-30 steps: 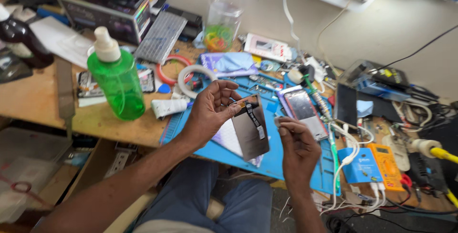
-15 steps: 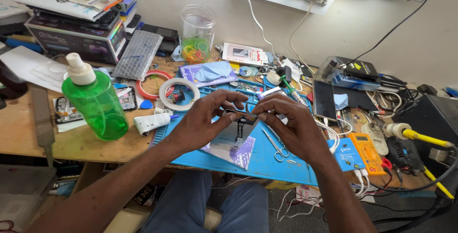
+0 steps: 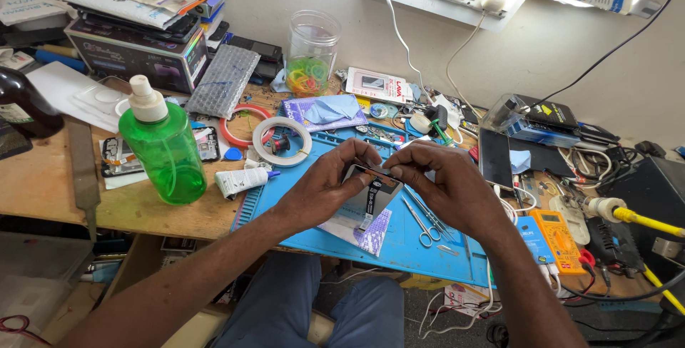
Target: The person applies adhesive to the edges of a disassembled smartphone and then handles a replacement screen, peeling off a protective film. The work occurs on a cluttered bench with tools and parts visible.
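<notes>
Both hands pinch a thin phone panel (image 3: 371,190) over the blue mat (image 3: 285,212); left hand (image 3: 325,187) grips its near-left edge, right hand (image 3: 442,184) the top; prob. light, stiff, fragile w/ slick face; best held by edges; scissors (image 3: 427,223) just right of it.

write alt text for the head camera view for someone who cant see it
Both hands, left hand and right hand, hold a small flat phone part over a blue work mat on a cluttered wooden bench. A green bottle, tape rolls and scissors lie nearby.
</notes>
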